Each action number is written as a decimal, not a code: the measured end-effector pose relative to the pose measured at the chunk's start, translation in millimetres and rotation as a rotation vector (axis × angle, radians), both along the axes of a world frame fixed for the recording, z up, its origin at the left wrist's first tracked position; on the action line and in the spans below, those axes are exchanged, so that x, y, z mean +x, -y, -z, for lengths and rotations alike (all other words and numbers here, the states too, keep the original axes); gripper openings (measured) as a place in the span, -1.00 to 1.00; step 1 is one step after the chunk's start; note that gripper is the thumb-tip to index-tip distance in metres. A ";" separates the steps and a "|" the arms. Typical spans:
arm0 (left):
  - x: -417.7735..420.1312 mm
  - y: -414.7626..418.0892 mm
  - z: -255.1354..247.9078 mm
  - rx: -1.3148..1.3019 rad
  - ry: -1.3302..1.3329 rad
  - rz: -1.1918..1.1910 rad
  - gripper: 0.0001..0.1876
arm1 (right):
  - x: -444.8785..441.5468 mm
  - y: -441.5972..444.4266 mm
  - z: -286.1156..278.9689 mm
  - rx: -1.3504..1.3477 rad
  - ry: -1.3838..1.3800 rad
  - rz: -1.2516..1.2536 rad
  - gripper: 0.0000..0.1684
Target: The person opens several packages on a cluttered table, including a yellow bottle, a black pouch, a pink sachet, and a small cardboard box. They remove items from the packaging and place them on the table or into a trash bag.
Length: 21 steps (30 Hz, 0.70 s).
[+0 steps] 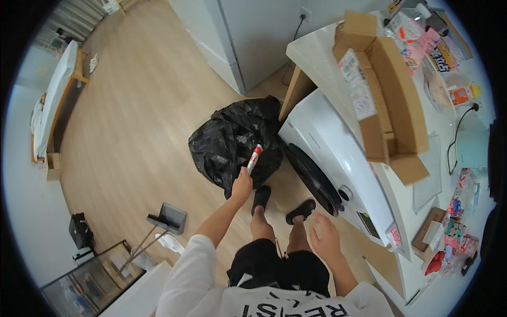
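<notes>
My left hand point(242, 186) is closed around a slim white tube with a red end point(254, 158), which may be a marker or a rolled package. Its far end points over a large black plastic bag point(216, 144) standing on the floor in front of my feet. The bag's top is bunched, and its contents are mostly hidden. My right hand point(325, 237) holds nothing, its fingers apart, near the lower front of a white washing machine point(317, 119). On the counter point(313, 47) above lies an open cardboard box point(400, 95) with a paper label.
A white refrigerator point(257, 35) stands beyond the bag. A dustpan point(174, 218) with a broom is on the floor at the left, near a glass-fronted cabinet point(91, 281). Food packets, a small carton point(427, 230) and a corded pale-green appliance point(471, 148) crowd the counter.
</notes>
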<state>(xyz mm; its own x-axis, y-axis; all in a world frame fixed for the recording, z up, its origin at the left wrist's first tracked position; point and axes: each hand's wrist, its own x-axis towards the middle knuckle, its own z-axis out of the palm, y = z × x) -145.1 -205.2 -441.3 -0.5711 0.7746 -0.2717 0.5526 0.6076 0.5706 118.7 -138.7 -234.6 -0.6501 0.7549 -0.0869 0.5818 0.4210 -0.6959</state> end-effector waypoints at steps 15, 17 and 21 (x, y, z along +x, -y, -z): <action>-83.1 -50.9 108.5 -0.773 -0.066 -0.073 -0.31 | -16.2 23.8 68.6 -0.214 0.155 0.283 -0.52; -83.1 -45.0 110.4 -0.782 0.018 -0.077 -0.22 | -22.1 19.6 58.6 -0.242 0.119 0.300 -0.53; -71.5 -17.4 98.7 -0.318 0.051 0.061 -0.23 | -19.2 21.0 36.8 -0.163 0.029 0.345 -0.58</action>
<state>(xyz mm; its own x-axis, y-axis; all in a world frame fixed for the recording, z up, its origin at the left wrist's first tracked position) -216.5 -187.7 -540.0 -0.5055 0.6788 -0.5327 0.5693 0.7263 0.3852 99.5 -159.7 -271.3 -0.3554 0.9037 -0.2387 0.6907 0.0819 -0.7185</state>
